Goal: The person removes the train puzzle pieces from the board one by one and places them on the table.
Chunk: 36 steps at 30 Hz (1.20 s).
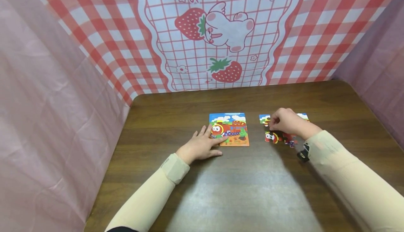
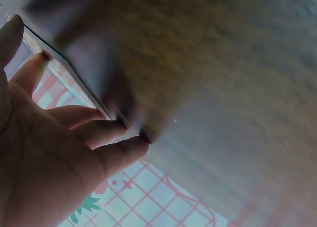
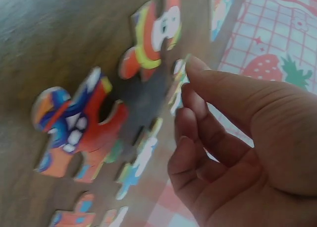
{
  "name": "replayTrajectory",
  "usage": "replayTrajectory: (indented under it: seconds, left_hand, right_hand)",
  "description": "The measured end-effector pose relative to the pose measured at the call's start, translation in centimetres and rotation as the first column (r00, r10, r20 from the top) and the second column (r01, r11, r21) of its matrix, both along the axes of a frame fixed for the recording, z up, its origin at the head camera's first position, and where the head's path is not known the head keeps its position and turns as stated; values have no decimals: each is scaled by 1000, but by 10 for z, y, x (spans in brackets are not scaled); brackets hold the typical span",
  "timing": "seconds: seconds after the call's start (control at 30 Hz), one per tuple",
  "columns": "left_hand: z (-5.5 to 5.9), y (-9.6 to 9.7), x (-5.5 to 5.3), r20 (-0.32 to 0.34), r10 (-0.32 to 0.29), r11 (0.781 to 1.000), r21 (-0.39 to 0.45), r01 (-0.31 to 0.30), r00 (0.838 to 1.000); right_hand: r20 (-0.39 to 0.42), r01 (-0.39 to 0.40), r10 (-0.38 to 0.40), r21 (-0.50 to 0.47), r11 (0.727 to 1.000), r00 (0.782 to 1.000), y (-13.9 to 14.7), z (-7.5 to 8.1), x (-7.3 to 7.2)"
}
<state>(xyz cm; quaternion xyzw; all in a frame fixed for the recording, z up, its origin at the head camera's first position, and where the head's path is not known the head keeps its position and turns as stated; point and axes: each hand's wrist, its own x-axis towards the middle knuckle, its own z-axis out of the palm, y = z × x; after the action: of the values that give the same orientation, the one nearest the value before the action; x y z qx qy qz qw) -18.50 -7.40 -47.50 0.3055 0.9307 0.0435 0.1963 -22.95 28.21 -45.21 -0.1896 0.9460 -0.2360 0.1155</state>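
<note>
My left hand [image 1: 199, 147] rests with fingers spread on the left edge of a square train picture [image 1: 236, 141], which shows a red engine with eyes. In the left wrist view, the fingertips touch the edge of this thin board. Over a group of jigsaw pieces to its right is my right hand [image 1: 290, 124], pinching a small jigsaw piece [image 3: 178, 90] between thumb and fingers. Just below it lies the piece with the engine's eyes [image 1: 269, 137]. A red and blue piece [image 3: 81, 120] lies nearby. The hand partly hides the pieces behind it.
More jigsaw pieces, one with blue sky [image 1: 303, 116], lie behind the right hand, and a further orange piece [image 3: 74, 218] shows low in the right wrist view. The brown wooden table [image 1: 246, 183] meets a checked strawberry cloth [image 1: 225, 35] at its back. Pink curtains [image 1: 56, 119] hang at the sides.
</note>
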Motion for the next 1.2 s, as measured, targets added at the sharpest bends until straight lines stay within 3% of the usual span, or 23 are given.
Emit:
replayTrajectory:
  seconds: [0.17,0.3,0.53,0.7,0.97,1.2]
  left_hand:
    - [2,2,0,-6,8,1000,-19,-8,1000]
    - [3,3,0,-10,9,1000,-23,-9,1000]
    - [1,3,1,-87,-16,997,-78,9,996]
    - [3,8,-1,-114,-43,997,-72,35,993]
    - [-3,14,-3,-59,-134,988,-81,129,989]
    - [-4,17,-3,-60,-140,988,-75,136,988]
  right_hand:
    - [-30,-8,7,-37,999,1000,-16,6,0]
    - [0,-24,24,-81,996,1000,-29,8,0]
    - [8,-35,37,-120,992,999,-51,-1,0]
    - [-3,-53,54,-133,990,999,-66,-7,-1]
    - [65,-115,123,-119,986,990,-86,-13,-2]
    - [86,-129,134,-63,990,987,-93,-14,-2]
